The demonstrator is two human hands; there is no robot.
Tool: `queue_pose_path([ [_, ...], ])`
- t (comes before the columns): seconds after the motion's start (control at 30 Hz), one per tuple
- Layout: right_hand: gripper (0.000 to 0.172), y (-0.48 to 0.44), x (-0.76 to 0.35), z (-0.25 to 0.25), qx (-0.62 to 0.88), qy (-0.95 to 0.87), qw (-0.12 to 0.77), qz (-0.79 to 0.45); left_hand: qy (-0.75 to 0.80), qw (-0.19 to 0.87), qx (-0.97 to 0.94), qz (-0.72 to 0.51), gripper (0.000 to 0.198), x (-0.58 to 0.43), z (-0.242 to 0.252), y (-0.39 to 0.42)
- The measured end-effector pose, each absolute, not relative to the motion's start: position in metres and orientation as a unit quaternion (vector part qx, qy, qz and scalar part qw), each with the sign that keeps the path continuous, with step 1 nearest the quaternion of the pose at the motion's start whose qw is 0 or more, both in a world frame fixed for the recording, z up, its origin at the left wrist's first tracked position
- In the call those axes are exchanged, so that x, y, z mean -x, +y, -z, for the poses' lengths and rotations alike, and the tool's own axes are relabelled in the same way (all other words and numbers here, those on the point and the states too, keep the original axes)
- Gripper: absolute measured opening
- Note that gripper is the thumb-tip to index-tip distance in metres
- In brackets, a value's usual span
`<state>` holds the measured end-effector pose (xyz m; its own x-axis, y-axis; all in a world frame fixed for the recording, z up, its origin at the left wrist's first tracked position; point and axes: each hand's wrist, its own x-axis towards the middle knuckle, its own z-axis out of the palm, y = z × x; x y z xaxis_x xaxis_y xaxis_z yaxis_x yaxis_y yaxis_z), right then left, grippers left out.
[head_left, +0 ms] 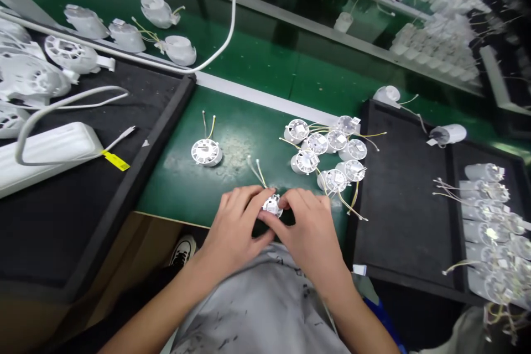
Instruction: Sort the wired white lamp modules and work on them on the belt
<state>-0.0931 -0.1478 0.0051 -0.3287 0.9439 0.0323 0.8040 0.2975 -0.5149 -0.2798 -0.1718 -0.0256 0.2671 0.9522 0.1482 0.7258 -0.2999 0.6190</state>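
The left hand (234,229) and right hand (307,238) are clamping together on a round white lamp module (272,206) from both sides, near the front edge of the green work mat (186,199). Its two wires (257,172) are trailing toward the mat's middle, while similar modules (327,155) are lying to the right. A yellow tag (115,161) is showing nothing readable.

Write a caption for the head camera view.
Left hand and right hand hold a white disc on a green bench beside similar discs.
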Motion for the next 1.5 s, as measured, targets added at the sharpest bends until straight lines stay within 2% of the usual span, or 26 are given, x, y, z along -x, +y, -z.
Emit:
queue_pose_path([
  [0.17, 0.031, -0.145, 0.089, -0.011, 0.538, -0.785, 0.183, -0.245, 0.553, 0.229, -0.761, -0.25, 0.043, 0.278, 0.032, -0.166],
  [0.37, 0.014, -0.136, 0.086, -0.007, 0.477, -0.816, 0.197, -0.26, 0.55, 0.264, -0.763, -0.216, 0.041, 0.287, 0.026, -0.156],
  [0.57, 0.019, -0.139, 0.095, -0.003, 0.499, -0.818, 0.209, -0.196, 0.551, 0.256, -0.765, -0.215, 0.04, 0.286, 0.025, -0.156],
  [0.73, 0.024, -0.16, 0.065, -0.028, 0.559, -0.76, 0.251, -0.217, 0.575, 0.194, -0.766, -0.212, 0.044, 0.286, 0.024, -0.131],
  [0.9, 0.031, -0.187, 0.021, -0.032, 0.64, -0.704, 0.205, -0.23, 0.61, 0.098, -0.716, -0.324, 0.07, 0.268, 0.018, -0.125],
  [0.97, 0.027, -0.193, 0.015, -0.023, 0.637, -0.699, 0.213, -0.244, 0.552, 0.153, -0.742, -0.349, 0.071, 0.255, 0.019, -0.136],
  [1.03, 0.024, -0.196, 0.015, -0.013, 0.63, -0.69, 0.236, -0.269, 0.462, 0.252, -0.794, -0.306, 0.069, 0.241, 0.022, -0.148],
  [1.1, 0.023, -0.196, 0.018, -0.006, 0.62, -0.678, 0.257, -0.3, 0.41, 0.302, -0.824, -0.249, 0.064, 0.231, 0.027, -0.155],
  [1.2, 0.024, -0.19, 0.022, -0.001, 0.606, -0.664, 0.284, -0.333, 0.402, 0.304, -0.835, -0.222, 0.057, 0.228, 0.03, -0.157],
  [1.27, 0.03, -0.184, 0.021, 0.002, 0.602, -0.668, 0.286, -0.329, 0.405, 0.316, -0.832, -0.211, 0.061, 0.233, 0.029, -0.156],
  [1.37, 0.037, -0.175, 0.016, 0.007, 0.576, -0.717, 0.24, -0.311, 0.409, 0.334, -0.827, -0.191, 0.073, 0.242, 0.026, -0.157],
  [1.5, 0.033, -0.165, 0.011, 0.011, 0.544, -0.766, 0.19, -0.284, 0.403, 0.335, -0.828, -0.201, 0.078, 0.247, 0.029, -0.16],
])
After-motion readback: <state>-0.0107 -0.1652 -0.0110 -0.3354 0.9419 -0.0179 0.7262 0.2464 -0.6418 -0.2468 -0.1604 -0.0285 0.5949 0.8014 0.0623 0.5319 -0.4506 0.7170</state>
